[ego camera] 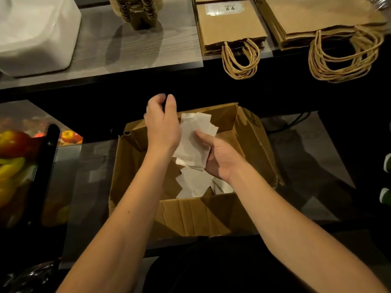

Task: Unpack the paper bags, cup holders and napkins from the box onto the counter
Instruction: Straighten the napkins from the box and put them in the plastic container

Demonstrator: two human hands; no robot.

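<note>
An open cardboard box stands on a low surface in front of me. Above it my right hand grips a stack of white napkins from below, thumb on top. My left hand hovers beside the stack with its fingers loosely curled and nothing held. More loose napkins lie on the box floor. On the counter above lie two stacks of brown paper bags with handles, a smaller stack and a larger stack. A stack of brown cup holders stands at the counter's back.
A large white plastic-wrapped pack occupies the counter's left end. Bare grey counter lies between it and the bags. Peppers in a display sit at the left, behind a black bar. Green bottle tops show at the right edge.
</note>
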